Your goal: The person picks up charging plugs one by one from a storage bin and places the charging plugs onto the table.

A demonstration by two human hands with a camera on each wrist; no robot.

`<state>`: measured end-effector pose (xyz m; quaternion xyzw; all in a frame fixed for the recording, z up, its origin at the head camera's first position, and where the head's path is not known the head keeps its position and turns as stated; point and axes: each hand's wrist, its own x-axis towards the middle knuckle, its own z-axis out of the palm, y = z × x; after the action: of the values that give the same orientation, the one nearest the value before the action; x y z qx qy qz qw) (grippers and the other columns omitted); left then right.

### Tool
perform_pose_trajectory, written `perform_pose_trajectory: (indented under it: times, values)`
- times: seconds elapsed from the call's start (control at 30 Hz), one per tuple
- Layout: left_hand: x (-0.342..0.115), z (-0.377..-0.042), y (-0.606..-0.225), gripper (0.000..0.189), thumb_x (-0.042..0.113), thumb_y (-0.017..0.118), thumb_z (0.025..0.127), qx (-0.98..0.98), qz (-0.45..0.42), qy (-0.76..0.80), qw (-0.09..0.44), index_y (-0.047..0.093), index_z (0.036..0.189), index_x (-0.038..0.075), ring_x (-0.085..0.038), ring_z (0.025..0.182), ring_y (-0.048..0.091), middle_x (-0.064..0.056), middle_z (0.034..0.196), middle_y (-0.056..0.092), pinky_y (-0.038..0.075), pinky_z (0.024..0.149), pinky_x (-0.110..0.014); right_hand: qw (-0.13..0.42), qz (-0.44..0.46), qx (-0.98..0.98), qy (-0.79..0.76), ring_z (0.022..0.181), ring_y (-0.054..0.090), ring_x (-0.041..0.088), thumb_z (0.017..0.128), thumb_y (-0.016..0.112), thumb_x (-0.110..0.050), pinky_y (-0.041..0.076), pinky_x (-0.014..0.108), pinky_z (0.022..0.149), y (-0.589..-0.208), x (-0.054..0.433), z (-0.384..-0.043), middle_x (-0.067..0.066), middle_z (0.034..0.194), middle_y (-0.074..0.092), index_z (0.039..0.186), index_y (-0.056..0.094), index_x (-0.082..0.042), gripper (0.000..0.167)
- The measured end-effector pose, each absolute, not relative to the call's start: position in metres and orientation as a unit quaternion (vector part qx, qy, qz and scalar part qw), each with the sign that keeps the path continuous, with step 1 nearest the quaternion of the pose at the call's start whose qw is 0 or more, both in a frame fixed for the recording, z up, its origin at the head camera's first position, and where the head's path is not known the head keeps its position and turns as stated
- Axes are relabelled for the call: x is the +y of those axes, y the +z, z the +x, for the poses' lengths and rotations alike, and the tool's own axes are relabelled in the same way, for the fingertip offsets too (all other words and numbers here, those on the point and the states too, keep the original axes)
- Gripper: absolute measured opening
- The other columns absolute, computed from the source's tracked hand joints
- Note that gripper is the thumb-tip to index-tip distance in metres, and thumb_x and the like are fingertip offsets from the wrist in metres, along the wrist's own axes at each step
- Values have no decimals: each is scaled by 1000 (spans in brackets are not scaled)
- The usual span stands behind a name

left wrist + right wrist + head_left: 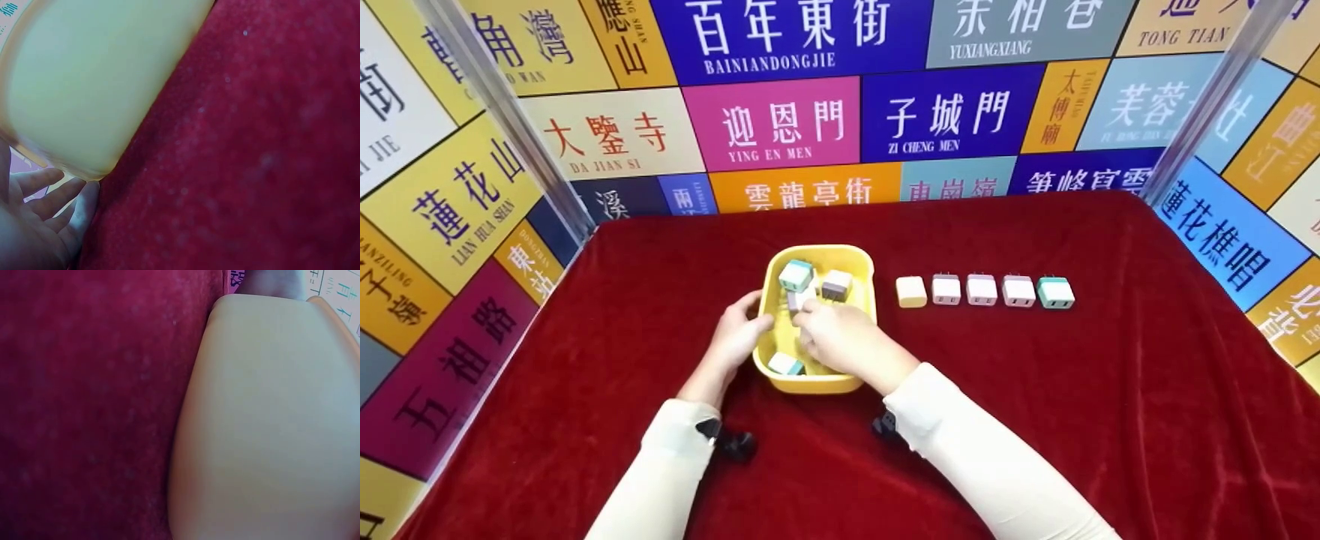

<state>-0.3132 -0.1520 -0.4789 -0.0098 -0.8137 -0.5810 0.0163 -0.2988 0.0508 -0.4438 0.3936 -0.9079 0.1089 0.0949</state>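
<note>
A yellow plastic bin [814, 384] stands on the red cloth with several USB wall chargers inside. My left hand [736, 334] holds its left side, thumb over the rim; in the left wrist view the fingers [84, 205] lie against the outer wall. My right hand [840, 337] reaches into the bin and pinches a white-and-lavender charger [801, 301], partly hidden by the fingertips. Around it lie a green-and-white charger [796, 276], a grey-and-white charger [836, 285] and, near the front, a white-and-teal charger [786, 364]. The right wrist view shows only the bin's outer wall [270, 416].
Right of the bin runs a row of chargers: a cream one [911, 292], a grey-and-white one [946, 289], two pale ones, then a green-and-white one [1056, 292] at the end. Printed sign panels [780, 124] and clear posts border the red cloth [1035, 390].
</note>
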Motion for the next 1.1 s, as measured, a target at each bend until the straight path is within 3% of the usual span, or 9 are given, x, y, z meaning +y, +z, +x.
perform_pose_trajectory:
  times: [0.2, 0.37, 0.6, 0.93, 1.0, 1.1]
  values:
    - [-152, -313, -479, 53, 2, 57, 93, -812, -9, -583, 11, 59, 146, -4, -30, 107, 64, -26, 125, 68, 54, 88, -32, 54, 406, -904, 120, 88, 69, 24, 80, 87, -8, 59, 38, 80, -443, 52, -300, 9, 105, 64, 107, 75, -4, 30]
    - [-152, -313, -480, 54, 2, 58, 93, -815, -6, -580, 12, 60, 146, -3, -29, 108, 64, -25, 125, 68, 54, 90, -33, 59, 388, -911, 123, 84, 69, 25, 82, 84, -9, 58, 39, 77, -443, 52, -299, 10, 106, 62, 106, 74, -5, 26]
    - [-152, -312, -478, 55, 3, 58, 90, -820, -6, -572, 16, 62, 145, -1, -27, 106, 64, -22, 121, 70, 53, 89, -32, 100, 347, -928, 88, 85, 71, 32, 84, 87, -33, 60, 50, 71, -445, 54, -296, 11, 110, 67, 108, 74, -7, 38]
    - [-152, -313, -479, 56, 2, 59, 90, -821, -4, -570, 17, 62, 146, -1, -29, 108, 63, -23, 122, 70, 52, 91, -34, 85, 303, -939, 140, 97, 71, 31, 85, 90, -31, 60, 47, 86, -441, 52, -298, 15, 119, 64, 114, 78, -5, 41]
    - [-152, -313, -479, 56, 2, 59, 90, -822, -4, -570, 17, 61, 146, -1, -29, 109, 63, -23, 122, 69, 52, 92, -34, 91, 299, -942, 122, 95, 71, 33, 86, 89, -36, 60, 49, 83, -442, 52, -298, 16, 117, 67, 113, 78, -6, 42]
    - [-152, -313, -478, 55, 2, 59, 91, -821, -4, -570, 17, 61, 146, -2, -29, 109, 63, -23, 122, 69, 52, 92, -34, 102, 296, -946, 83, 86, 72, 32, 85, 87, -46, 60, 51, 75, -444, 52, -297, 13, 103, 73, 100, 80, -9, 40]
